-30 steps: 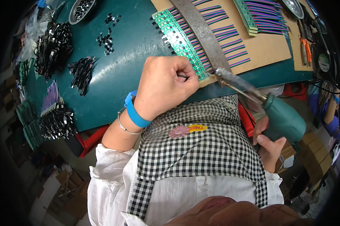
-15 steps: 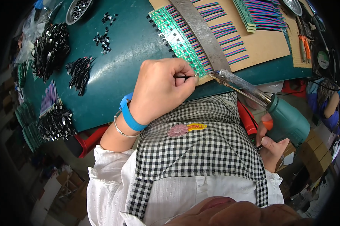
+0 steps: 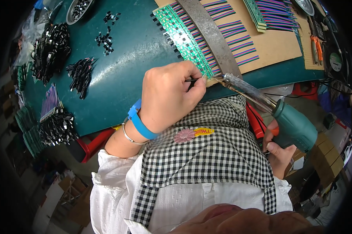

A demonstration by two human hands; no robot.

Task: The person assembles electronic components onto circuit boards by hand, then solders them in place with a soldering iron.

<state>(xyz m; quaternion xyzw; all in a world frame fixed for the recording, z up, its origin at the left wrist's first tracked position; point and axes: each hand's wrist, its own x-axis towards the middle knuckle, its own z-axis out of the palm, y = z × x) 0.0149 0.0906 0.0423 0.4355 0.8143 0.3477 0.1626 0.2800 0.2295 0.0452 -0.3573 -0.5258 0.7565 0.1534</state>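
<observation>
My left hand (image 3: 171,87), with a blue wristband, is closed in a pinch on a thin black wire (image 3: 191,80). Its fingertips are at the near end of a row of green circuit boards (image 3: 184,38). Small black parts stick out along the row's left edge, and multicoloured wires (image 3: 231,24) run off to the right. My right hand (image 3: 278,151) is wrapped round the grip of a green soldering gun (image 3: 297,124) with an orange trigger. The gun's tip points left, close to the pinched wire; whether they touch I cannot tell.
A flat metal bar (image 3: 211,31) lies across the wires on cardboard (image 3: 279,46). Another wired board stack (image 3: 255,15) is at the far right, near orange-handled pliers (image 3: 317,48). Black cable bundles (image 3: 51,50), small black parts (image 3: 105,42) and a metal bowl (image 3: 79,11) occupy the left.
My left hand's fingertips have moved slightly to the right. The body of the soldering gun has shifted a little left, with my right hand still around its grip.
</observation>
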